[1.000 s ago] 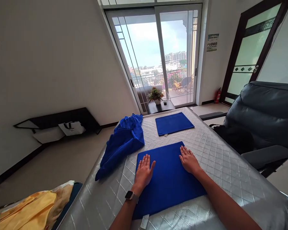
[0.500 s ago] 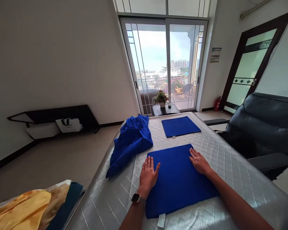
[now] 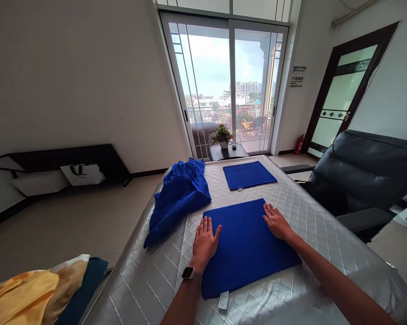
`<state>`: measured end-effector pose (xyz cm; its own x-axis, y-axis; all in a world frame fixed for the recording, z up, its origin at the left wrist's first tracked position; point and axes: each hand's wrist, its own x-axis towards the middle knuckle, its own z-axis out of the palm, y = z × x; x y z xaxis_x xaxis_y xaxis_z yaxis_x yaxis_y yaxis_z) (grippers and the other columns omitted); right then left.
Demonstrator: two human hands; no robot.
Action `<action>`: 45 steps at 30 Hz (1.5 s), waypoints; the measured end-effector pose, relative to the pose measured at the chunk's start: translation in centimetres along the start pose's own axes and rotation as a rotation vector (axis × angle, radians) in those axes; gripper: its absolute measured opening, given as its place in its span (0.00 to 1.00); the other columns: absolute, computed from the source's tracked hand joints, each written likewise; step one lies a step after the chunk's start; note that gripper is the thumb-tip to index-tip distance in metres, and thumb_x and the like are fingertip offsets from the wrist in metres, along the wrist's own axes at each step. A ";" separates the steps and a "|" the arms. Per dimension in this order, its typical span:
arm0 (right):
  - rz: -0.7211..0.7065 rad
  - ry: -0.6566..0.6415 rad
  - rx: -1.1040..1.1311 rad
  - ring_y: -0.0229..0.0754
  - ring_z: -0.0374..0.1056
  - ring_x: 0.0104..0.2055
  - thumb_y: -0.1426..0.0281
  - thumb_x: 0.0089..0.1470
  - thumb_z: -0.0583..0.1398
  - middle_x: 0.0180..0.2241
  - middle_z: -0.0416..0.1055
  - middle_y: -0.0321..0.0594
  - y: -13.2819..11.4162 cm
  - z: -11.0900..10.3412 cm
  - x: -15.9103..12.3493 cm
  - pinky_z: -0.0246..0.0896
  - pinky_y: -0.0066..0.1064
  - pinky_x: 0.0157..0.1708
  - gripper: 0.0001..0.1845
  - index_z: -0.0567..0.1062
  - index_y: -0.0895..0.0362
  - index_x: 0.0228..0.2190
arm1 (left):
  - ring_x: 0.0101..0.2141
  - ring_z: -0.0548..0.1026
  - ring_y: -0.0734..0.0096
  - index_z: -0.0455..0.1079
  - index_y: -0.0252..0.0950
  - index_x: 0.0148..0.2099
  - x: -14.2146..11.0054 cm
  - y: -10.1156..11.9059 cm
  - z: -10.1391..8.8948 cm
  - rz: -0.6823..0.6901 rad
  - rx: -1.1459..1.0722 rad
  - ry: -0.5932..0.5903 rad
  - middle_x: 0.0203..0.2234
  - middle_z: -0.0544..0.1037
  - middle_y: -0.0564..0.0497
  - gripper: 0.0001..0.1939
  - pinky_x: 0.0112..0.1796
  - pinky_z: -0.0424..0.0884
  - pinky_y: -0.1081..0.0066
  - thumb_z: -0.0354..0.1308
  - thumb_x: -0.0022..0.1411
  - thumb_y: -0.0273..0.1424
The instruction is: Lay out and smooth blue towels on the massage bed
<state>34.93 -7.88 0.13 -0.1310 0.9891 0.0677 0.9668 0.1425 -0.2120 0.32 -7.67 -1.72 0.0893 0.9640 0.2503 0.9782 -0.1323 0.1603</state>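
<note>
We have both palms down on the near cloth (image 3: pixel 247 253): our left hand (image 3: pixel 204 243) lies along its left edge, our right hand (image 3: pixel 277 223) along its right edge by the far corner. It lies directly under our fingers, flat on the quilted cover (image 3: pixel 169 271), with most of its blue face between our hands and running back toward us. Its far edge tilts slightly away to the right; we cannot tell from this slant which side is longer. Both hands touch it, so neither is nearer. Our fingers are extended and open, pinching nothing, with the left thumb spread toward the middle. Beyond our fingertips lies the smaller-looking far cloth (image 3: pixel 249 175), also flat and apart from the near one, and our right hand is the closer to it. The crumpled heap (image 3: pixel 180 198) of blue fabric sits ahead and to the left, closer to our left hand. Counting, we see two flat blue cloths, one blue heap, and two white tags, one at the near cloth's close edge (image 3: pixel 224 301), one at the far cloth's (image 3: pixel 240 189). We wear one watch (image 3: pixel 187 272), on the left wrist.
</note>
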 end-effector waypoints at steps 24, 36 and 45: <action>0.016 -0.068 0.133 0.44 0.33 0.76 0.56 0.71 0.38 0.74 0.38 0.45 -0.9 -0.5 -3.1 0.30 0.43 0.73 0.37 0.47 0.66 0.72 | 0.70 0.57 0.57 0.53 0.35 0.74 0.1 8.2 -0.4 0.329 -0.027 -0.080 0.70 0.60 0.40 0.35 0.67 0.59 0.51 0.36 0.75 0.50; -0.047 -0.043 -0.016 0.46 0.33 0.76 0.71 0.65 0.46 0.74 0.36 0.46 -0.3 0.8 -3.1 0.34 0.44 0.73 0.36 0.48 0.64 0.72 | 0.70 0.57 0.62 0.54 0.33 0.73 0.4 21.8 0.3 0.470 -0.163 -0.100 0.70 0.62 0.43 0.33 0.68 0.58 0.54 0.33 0.77 0.47; -0.045 -0.060 -0.014 0.46 0.33 0.76 0.65 0.70 0.41 0.74 0.37 0.45 -0.4 0.5 -3.2 0.33 0.44 0.73 0.34 0.48 0.62 0.72 | 0.70 0.55 0.60 0.53 0.30 0.74 -0.3 21.1 0.7 0.415 -0.105 -0.094 0.70 0.59 0.42 0.35 0.68 0.57 0.55 0.33 0.77 0.47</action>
<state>34.84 -11.12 -0.46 -0.1864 0.9823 0.0181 0.9627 0.1863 -0.1962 21.10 -10.58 0.89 0.4920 0.8404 0.2273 0.8319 -0.5308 0.1620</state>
